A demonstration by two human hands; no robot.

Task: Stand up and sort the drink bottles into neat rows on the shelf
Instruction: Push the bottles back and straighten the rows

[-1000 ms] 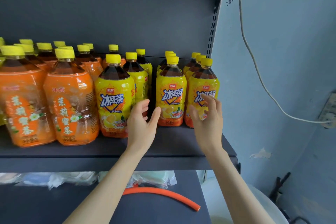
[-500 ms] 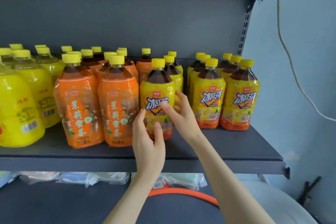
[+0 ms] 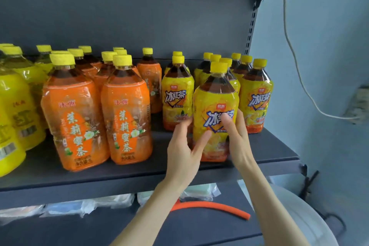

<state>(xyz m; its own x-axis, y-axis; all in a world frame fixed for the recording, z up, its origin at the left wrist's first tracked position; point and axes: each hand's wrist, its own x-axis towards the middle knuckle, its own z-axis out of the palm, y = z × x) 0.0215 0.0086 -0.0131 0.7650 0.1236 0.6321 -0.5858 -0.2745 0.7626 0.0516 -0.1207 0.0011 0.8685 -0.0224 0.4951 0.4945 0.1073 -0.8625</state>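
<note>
A yellow-labelled iced tea bottle (image 3: 216,106) with a yellow cap stands upright near the front of the dark shelf (image 3: 139,171). My left hand (image 3: 185,146) grips its left side, thumb across the lower label. My right hand (image 3: 238,138) grips its right side, thumb over the label's lettering. Behind it stand rows of matching iced tea bottles (image 3: 257,96), with one more bottle (image 3: 177,94) to its left. Two rows of larger orange-labelled tea bottles (image 3: 73,116) stand left of centre. Big yellow bottles (image 3: 12,116) fill the far left.
The shelf's slotted upright (image 3: 251,26) marks its right end against a blue wall. A white cable (image 3: 299,78) runs down to a power strip (image 3: 357,106). On the lower shelf lie an orange tube (image 3: 211,206) and plastic-wrapped packs (image 3: 99,203). A white round object (image 3: 311,215) sits bottom right.
Both hands went from open in front of the bottles to gripping one yellow iced tea bottle. That bottle has moved right and toward the shelf front. The view shifted left.
</note>
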